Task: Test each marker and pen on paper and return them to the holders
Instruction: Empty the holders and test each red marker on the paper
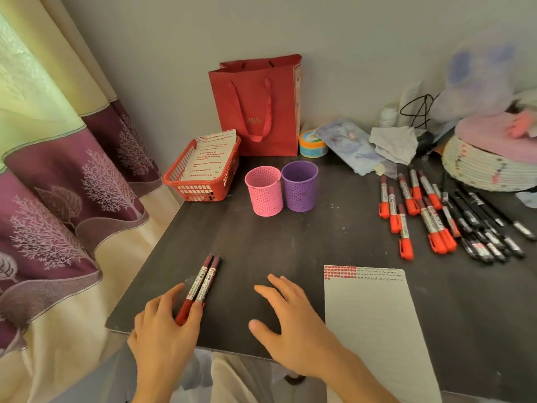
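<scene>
Two red markers [200, 282] lie side by side on the dark table [290, 237] at the front left. My left hand [165, 324] holds their lower ends, fingers curled round the red caps. Flat on the table beside them, fingers spread, my right hand [290, 318] rests holding nothing. A lined sheet of paper [374, 324] with red and black test marks along its top lies to the right. A pink holder [263, 191] and a purple holder [300, 186] stand upright and touching at the middle back.
Several red markers [412, 212] and black pens [482, 225] lie loose at the right. A red basket [200, 170] with marked paper, a red paper bag [258, 106], a round tin [312, 143] and a woven basket [488, 164] line the back. A curtain [58, 184] hangs left.
</scene>
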Motion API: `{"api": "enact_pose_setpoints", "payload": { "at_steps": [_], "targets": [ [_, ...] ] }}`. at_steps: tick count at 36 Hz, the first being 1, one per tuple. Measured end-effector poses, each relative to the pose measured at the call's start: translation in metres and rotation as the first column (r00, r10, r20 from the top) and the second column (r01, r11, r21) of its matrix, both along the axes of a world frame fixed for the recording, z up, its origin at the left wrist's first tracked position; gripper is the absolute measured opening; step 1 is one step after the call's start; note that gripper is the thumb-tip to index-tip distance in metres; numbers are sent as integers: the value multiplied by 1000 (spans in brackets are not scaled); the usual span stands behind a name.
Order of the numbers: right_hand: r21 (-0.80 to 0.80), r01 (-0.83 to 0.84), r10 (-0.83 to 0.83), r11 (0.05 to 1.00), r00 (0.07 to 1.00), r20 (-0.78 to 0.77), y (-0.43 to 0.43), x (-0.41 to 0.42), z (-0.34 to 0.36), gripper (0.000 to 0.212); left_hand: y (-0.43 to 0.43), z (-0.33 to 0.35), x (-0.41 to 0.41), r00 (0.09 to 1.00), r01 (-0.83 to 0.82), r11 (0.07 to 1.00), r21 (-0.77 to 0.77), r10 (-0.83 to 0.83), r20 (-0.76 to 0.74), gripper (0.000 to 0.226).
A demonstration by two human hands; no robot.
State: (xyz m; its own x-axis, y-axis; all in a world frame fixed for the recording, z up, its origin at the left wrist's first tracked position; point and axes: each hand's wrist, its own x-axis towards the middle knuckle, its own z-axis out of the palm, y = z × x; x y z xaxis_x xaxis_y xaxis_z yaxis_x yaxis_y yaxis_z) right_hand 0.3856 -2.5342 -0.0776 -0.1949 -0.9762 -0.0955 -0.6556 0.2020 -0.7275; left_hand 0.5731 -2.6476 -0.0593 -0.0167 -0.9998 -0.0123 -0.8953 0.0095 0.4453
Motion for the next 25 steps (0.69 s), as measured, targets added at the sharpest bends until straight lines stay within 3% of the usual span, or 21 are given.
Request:
{"api": "enact_pose_setpoints", "payload": {
  "at_steps": [2,7,10,13,18,21,25],
  "targets": [
    [-47,35,-30,998,995,91,11,-19,16,61,1,6,-12,998,47,999,-22,-47,29,44],
    [-153,272,-260,950,961,94,54,-85,35,38,6,15,-57,967,252,964,-88,-254,-4,39],
    [-162,401,-405,902,914,4,86,-127,31,34,10,13,-92,886,449,867,-214,-464,-20,37],
    [-115,480,-493,870,854,-165,114,-161,20,46,11,12,-134,752,635,727,-261,-659,-6,40],
    [-38,512,-476,858,765,-433,138,-175,-9,49,4,12,-218,537,841,525,-132,-840,81,45],
    [-127,546,-546,828,732,-407,138,-171,-16,40,3,11,-270,430,902,421,-95,-896,110,46],
    [-126,551,-556,825,752,-355,137,-177,-19,39,2,6,-328,369,927,374,3,-916,160,57]
  ]
}}
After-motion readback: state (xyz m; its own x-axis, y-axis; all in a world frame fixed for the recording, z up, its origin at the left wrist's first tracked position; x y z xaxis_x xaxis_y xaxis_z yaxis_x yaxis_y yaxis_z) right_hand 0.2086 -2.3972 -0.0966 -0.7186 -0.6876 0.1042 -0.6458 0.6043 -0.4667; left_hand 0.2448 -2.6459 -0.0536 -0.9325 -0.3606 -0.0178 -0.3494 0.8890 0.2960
